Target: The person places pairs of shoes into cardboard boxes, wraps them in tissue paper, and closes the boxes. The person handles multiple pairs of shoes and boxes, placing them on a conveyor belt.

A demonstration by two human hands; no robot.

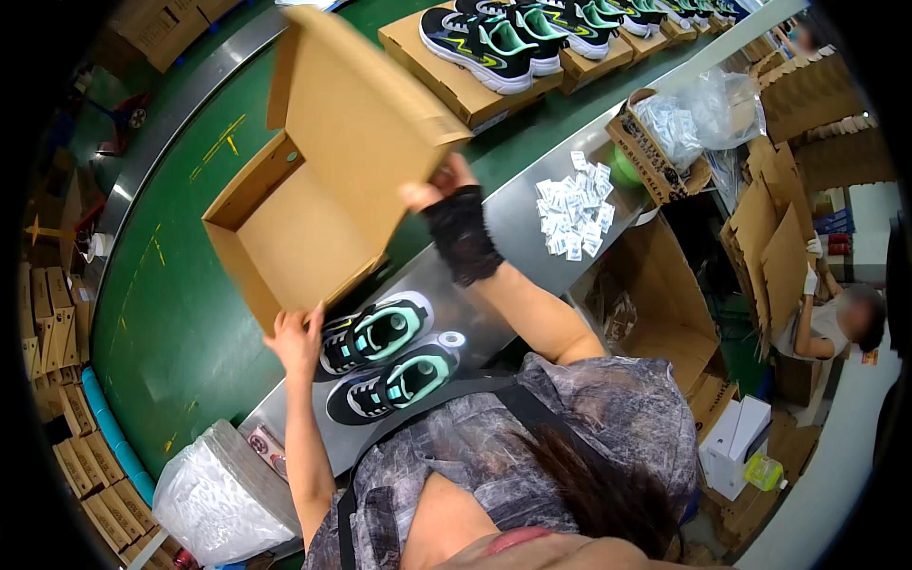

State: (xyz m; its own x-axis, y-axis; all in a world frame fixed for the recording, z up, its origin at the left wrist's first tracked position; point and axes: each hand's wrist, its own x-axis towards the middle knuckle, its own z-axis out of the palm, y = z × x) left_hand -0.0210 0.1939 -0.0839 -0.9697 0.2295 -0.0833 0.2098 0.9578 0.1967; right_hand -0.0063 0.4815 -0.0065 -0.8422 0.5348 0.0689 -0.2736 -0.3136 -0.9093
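Observation:
An empty brown cardboard shoebox [294,228] stands tilted on the green belt in front of me, its hinged lid [356,114] raised. My left hand [296,337] pinches the near rim of the box. My right hand [442,185], in a black lacy wrist cover, grips the lid's right edge; some of its fingers are hidden behind the cardboard. Between my arms, two black sneakers with mint lining, a farther sneaker [375,332] and a nearer sneaker [394,383], rest side by side on the steel ledge. A small white ring-shaped thing [451,339] lies by their heels.
White sachets [575,204] are heaped on the ledge at right, beside a carton of plastic bags [655,147]. Sneakers on closed shoeboxes [475,66] line the belt's far side. A plastic-wrapped white stack [228,494] stands lower left. Another person [822,323] handles cardboard far right.

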